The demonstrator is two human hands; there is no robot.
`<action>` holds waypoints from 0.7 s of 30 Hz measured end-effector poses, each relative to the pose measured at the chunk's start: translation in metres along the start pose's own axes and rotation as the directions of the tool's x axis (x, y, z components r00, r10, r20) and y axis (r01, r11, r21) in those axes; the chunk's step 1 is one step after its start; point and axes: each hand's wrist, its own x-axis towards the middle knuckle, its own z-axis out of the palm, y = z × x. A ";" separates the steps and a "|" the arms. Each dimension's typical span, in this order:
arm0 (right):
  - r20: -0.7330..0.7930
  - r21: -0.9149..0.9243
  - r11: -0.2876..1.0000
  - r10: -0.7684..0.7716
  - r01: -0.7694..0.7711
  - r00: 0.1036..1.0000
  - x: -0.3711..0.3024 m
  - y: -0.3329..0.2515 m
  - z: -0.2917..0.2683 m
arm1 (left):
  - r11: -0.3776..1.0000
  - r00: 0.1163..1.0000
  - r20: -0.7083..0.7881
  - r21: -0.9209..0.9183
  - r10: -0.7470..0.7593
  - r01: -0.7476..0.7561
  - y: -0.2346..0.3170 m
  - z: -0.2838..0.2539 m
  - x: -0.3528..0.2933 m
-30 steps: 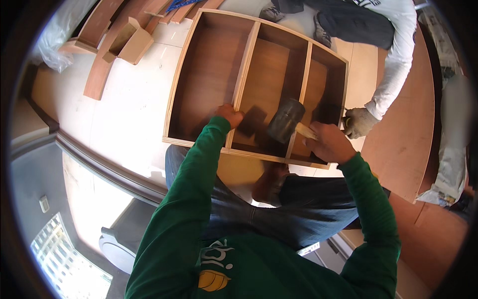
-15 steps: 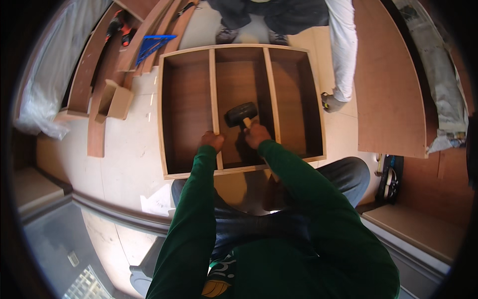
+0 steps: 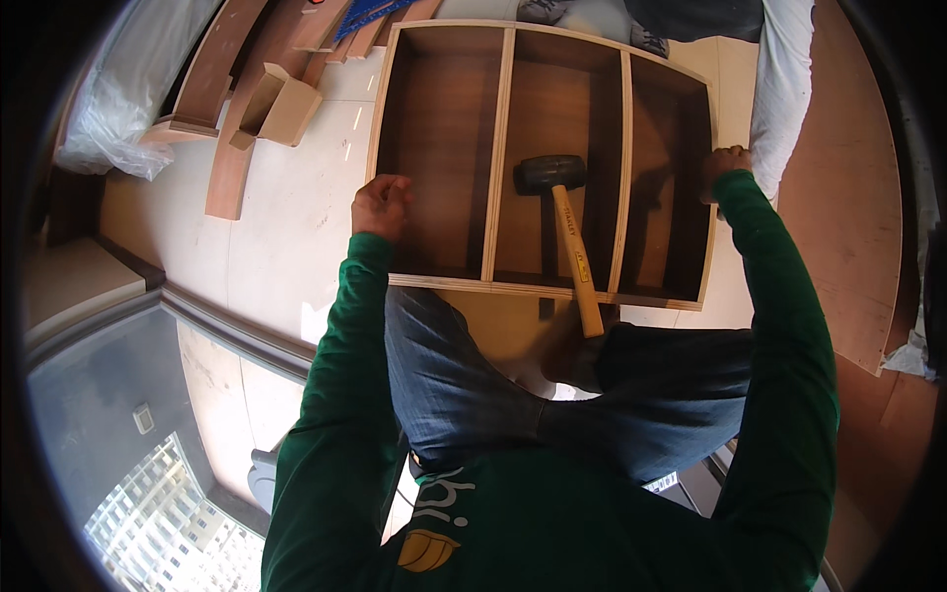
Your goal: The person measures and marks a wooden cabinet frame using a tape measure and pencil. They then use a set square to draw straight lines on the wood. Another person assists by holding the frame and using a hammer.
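A wooden cabinet case (image 3: 503,118) with two dividers and three compartments lies in front of my legs. My left hand (image 3: 382,207) is closed over the top edge of its left side, fingers curled inward. At the opposite side, my right hand (image 3: 727,173) grips the right edge; some of its fingers are hidden. Between them, a mallet with a black head (image 3: 550,174) and wooden handle rests in the middle compartment. Its handle leans over the case's near edge, and neither hand touches it.
Beyond the right side, a co-worker's white sleeve (image 3: 784,89) reaches down close to my right hand. An open cardboard box (image 3: 281,109) and wooden planks (image 3: 229,183) lie at the left. A large wooden panel (image 3: 848,197) stretches along the right, and plastic sheeting (image 3: 123,99) hangs far left.
My right hand has let go of the mallet and moved to the case's right edge. My left hand has shifted from a divider to the left edge. The view has moved too.
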 end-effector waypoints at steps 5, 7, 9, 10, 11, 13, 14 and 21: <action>0.213 0.105 0.994 -0.042 0.020 0.976 0.015 0.009 0.009 | 0.998 0.998 0.047 -0.050 -0.043 0.046 -0.001 -0.025 -0.034; 0.279 0.085 0.996 -0.040 0.017 0.959 0.016 0.007 0.010 | 0.977 0.994 0.011 -0.180 -0.113 0.113 0.000 -0.024 -0.045; 0.353 0.065 0.997 -0.064 0.044 0.933 0.011 0.008 0.015 | 0.966 0.992 0.003 -0.224 -0.128 0.125 -0.005 -0.024 -0.049; 0.392 0.087 0.995 -0.088 0.058 0.916 0.007 0.009 0.018 | 0.973 0.994 0.010 -0.204 -0.108 0.107 -0.011 -0.026 -0.048; 0.428 0.162 0.984 -0.144 0.081 0.892 0.008 0.016 0.028 | 0.978 0.996 0.017 -0.185 -0.091 0.092 -0.014 -0.026 -0.048; 0.438 0.254 0.963 -0.202 0.095 0.876 -0.002 0.017 0.025 | 0.993 0.996 -0.028 -0.084 0.081 -0.083 -0.018 -0.023 -0.046; 0.414 0.272 0.958 -0.202 0.091 0.888 -0.022 0.016 0.000 | 0.985 0.984 -0.046 -0.029 0.169 -0.171 -0.018 -0.022 -0.044; -0.095 0.583 0.627 -0.579 0.517 0.810 -0.131 0.047 -0.046 | 0.924 0.991 0.054 -0.359 -0.120 0.132 0.011 -0.035 -0.043</action>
